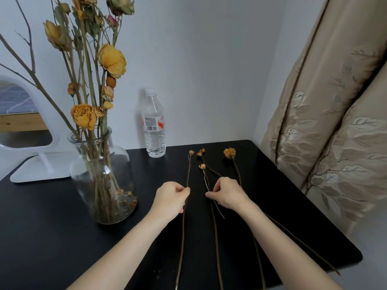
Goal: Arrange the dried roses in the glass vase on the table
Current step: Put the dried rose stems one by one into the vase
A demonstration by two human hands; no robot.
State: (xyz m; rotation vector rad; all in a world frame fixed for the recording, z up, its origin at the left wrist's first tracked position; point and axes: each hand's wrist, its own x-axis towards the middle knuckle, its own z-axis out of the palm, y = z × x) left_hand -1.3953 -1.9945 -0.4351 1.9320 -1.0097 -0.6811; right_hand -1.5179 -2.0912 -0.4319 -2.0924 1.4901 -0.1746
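Starting at the left edge of the table (52,237), we log a white-framed mirror (31,130). Next comes the glass vase (102,185), back-left: clear, round-bellied, narrower at the neck. It is already packed with dried roses (112,59), which have papery yellow heads and stiff woody stems. Bare twigs stand among them, and petal crumbs lie at the bottom. A ribbed plastic water bottle (154,126) stands at the back edge, apart from the vase.

Mid-table, the left hand (170,197) pinches a long thin stem (182,237) tipped with a tiny bud, lying flat on the matte black top. The right hand (227,193), just beside it, has its fingertips closed on a cluster of small-headed stems (202,166); which one it holds we cannot tell. Further right a bigger-headed rose (229,153) lies loose, and a bare stem (303,245) runs toward the front-right corner. An embossed beige curtain (335,122) hangs past the right edge.

We judge the task mostly done: the bulk is in the vase, and a handful of loose stems still need lifting in.
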